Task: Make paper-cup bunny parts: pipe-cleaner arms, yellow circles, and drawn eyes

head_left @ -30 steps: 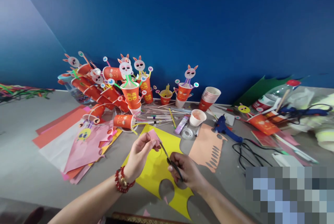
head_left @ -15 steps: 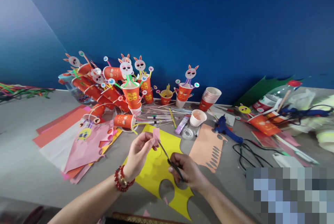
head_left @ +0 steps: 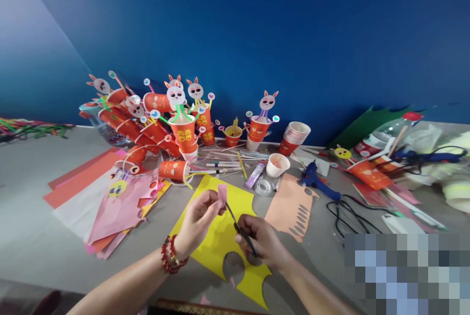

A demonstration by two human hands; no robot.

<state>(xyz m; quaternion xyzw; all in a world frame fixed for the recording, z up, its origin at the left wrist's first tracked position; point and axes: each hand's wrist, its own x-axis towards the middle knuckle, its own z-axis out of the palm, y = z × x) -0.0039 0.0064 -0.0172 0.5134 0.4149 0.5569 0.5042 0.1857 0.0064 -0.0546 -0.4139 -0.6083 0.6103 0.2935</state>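
Observation:
A small piece of pink paper (head_left: 222, 191) is pinched between the thumb and fingers of my left hand (head_left: 203, 214), which wears a red bead bracelet at the wrist. My right hand (head_left: 259, 239) grips black-handled scissors (head_left: 242, 232). Their blades point up and left, with the tip at the lower edge of the pink paper. Whether the blades are parted is too small to tell. Below both hands lies a yellow paper sheet (head_left: 216, 241) with round cut-outs, and small pink scraps (head_left: 204, 300) are near its lower edge.
Red paper cups with rabbit faces (head_left: 182, 131) crowd the back left. Coloured paper sheets (head_left: 73, 207) lie left. A peach sheet (head_left: 282, 207), white cup (head_left: 278, 165), tape roll (head_left: 263, 187), glue stick (head_left: 254, 175) and blue glue gun (head_left: 317, 180) with looped cable sit right.
The pink paper has turned slightly more upright and shifted a little right in my left hand. The scissors stay at its lower edge; the whole view has drifted slightly left.

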